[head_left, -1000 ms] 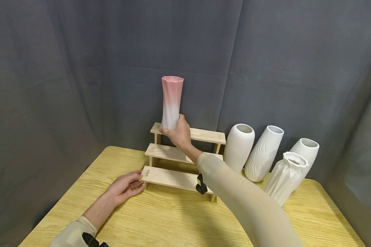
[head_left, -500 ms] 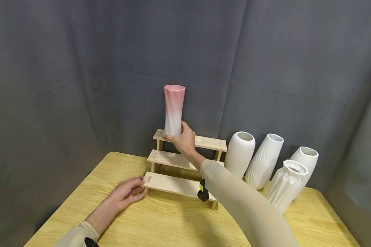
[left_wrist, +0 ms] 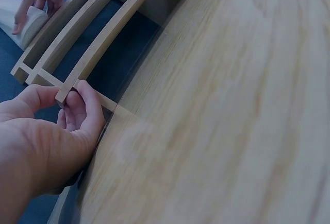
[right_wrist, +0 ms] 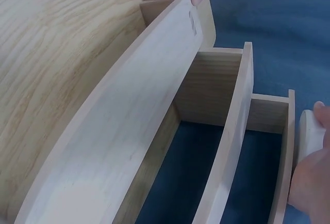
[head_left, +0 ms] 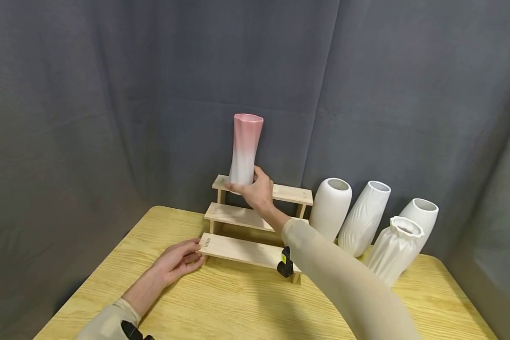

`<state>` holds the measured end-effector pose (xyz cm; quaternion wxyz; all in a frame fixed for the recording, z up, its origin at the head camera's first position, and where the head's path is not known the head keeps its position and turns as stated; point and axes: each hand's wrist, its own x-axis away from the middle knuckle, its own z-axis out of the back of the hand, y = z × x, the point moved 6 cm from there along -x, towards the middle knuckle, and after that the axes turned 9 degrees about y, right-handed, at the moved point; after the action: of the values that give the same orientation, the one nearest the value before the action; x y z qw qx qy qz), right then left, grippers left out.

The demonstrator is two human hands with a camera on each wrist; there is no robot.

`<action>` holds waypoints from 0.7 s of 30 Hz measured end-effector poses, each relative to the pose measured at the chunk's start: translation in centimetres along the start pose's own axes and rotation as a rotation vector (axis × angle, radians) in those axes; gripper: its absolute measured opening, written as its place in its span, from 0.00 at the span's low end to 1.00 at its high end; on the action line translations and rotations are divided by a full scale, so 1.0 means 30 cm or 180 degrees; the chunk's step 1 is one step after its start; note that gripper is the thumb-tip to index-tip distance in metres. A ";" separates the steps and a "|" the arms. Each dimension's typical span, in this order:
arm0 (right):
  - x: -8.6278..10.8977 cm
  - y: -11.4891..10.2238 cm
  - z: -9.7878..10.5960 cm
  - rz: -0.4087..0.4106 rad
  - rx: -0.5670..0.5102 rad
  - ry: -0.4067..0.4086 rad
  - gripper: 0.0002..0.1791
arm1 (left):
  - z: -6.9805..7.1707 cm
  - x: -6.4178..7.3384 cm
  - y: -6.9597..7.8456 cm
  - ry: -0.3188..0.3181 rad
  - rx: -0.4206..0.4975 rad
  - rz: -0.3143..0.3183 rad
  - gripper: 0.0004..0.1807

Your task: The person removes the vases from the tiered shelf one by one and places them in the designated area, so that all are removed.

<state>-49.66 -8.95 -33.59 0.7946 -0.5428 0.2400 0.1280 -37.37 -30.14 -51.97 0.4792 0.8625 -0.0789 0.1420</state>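
My right hand (head_left: 257,191) grips the lower part of a tall fluted vase (head_left: 247,141), pink at the rim and fading to white. The vase leans slightly right at the left part of the top step of a three-tier wooden display stand (head_left: 242,249); fingers hide part of its base, so I cannot tell whether it touches the step. With thumb and fingers, my left hand (head_left: 176,262) pinches the left end of the lowest step, also seen in the left wrist view, where the hand (left_wrist: 56,136) holds the board's end. The right wrist view shows only the vase's white lower part (right_wrist: 311,139).
Right of the stand are several white vases: a smooth rounded one (head_left: 329,208), a wavy-textured one (head_left: 363,219), a pleated one with a ruffled rim (head_left: 391,252) and another (head_left: 422,219) behind it. A grey curtain (head_left: 195,85) hangs behind the wooden table (head_left: 221,307).
The pink-and-white vase has shifted a little to the right, its top leaning that way, with my right hand still around it. My left hand stays at the lowest step; the head view has shifted slightly.
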 end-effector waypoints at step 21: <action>0.077 -0.011 0.177 -0.0077 -0.0221 -0.0303 0.42 | -0.002 -0.009 0.011 -0.0002 0.0020 0.0076 0.32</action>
<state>-46.24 -4.32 -32.95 0.7872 -0.5663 0.1908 0.1523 -37.73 -30.25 -51.75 0.4748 0.8631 -0.0890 0.1477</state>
